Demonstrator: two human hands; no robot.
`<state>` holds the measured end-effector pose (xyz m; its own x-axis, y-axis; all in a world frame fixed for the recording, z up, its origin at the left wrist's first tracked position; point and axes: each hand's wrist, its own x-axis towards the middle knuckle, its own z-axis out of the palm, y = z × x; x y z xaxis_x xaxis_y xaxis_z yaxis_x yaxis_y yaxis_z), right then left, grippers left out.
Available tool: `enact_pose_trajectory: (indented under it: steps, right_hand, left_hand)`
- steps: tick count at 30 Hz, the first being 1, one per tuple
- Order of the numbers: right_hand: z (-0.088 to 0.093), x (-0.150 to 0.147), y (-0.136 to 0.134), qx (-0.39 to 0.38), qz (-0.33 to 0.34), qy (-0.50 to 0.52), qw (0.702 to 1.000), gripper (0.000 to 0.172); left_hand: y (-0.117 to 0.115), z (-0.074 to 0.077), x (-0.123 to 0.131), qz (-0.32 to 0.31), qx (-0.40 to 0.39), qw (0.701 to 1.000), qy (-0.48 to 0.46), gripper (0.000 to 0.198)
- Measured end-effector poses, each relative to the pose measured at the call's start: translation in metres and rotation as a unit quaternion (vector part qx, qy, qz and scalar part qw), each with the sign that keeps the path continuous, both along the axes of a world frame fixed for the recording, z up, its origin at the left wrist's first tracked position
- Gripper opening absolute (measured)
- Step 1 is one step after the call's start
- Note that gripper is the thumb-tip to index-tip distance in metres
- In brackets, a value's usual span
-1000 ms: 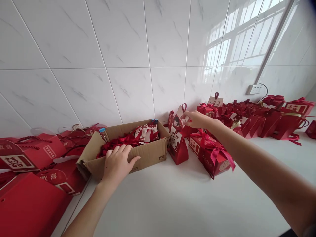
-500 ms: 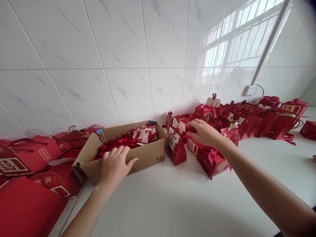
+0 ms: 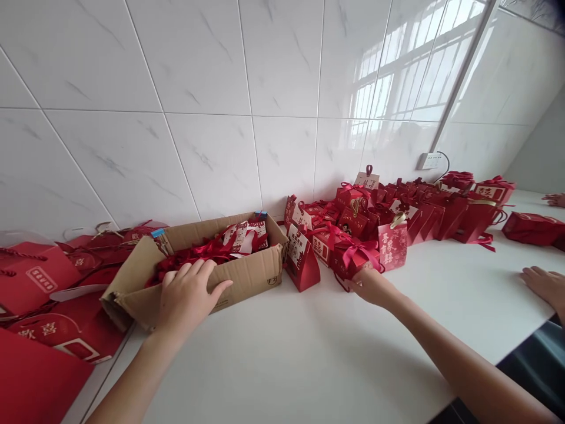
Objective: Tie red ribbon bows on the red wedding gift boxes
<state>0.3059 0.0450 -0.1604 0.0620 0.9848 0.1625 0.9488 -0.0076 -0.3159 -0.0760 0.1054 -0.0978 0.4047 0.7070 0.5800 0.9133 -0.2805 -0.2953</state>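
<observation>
My left hand [image 3: 186, 295] rests over the front rim of an open cardboard box [image 3: 247, 284], its fingers curled over the edge and its thumb outside. Red ribbons and white-and-red printed packets [image 3: 244, 238] lie inside. My right hand [image 3: 368, 285] is closed at the near side of a red gift box [image 3: 348, 259] with a pink ribbon bow; part of that box is hidden by the hand. Between the cardboard box and this gift box stands a tall red triangular gift box [image 3: 303, 265] with a white printed label.
Many red gift boxes [image 3: 426, 212] line the tiled wall to the right. Red bags and boxes [image 3: 53, 274] are stacked at the left. A power socket [image 3: 430, 161] is on the wall. Another person's hand [image 3: 542, 287] lies on the white table [image 3: 273, 359] at the right edge.
My right hand has come down from above the gift boxes to the near side of the pink-bowed one. My left hand stays on the cardboard box. The view has swung right.
</observation>
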Motion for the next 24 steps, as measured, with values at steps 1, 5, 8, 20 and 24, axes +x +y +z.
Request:
enact_pose_trajectory:
  steps: [1,5,8,20,24]
  right_hand:
    - [0.002,0.001,0.000,-0.002,-0.010,-0.004,1.000,0.037]
    - [0.024,0.006,-0.020,0.002,-0.018,-0.012,1.000,0.041]
    - [0.055,0.002,-0.014,0.076,0.010,-0.047,0.996,0.040]
    - [0.042,-0.005,0.094,-0.061,-0.002,-0.101,0.993,0.052]
    - [0.038,-0.005,0.093,-0.051,-0.038,-0.096,0.993,0.051]
  left_hand:
    - [0.000,0.000,0.000,0.001,-0.001,1.000,0.000,0.032]
    - [0.001,0.000,0.000,0.007,-0.007,1.000,-0.001,0.031]
    - [0.001,0.000,0.000,0.012,-0.013,1.000,-0.001,0.030]
    - [0.001,0.001,0.000,0.010,-0.009,1.000,0.006,0.029]
    - [0.001,0.000,0.001,0.007,-0.006,1.000,0.002,0.028]
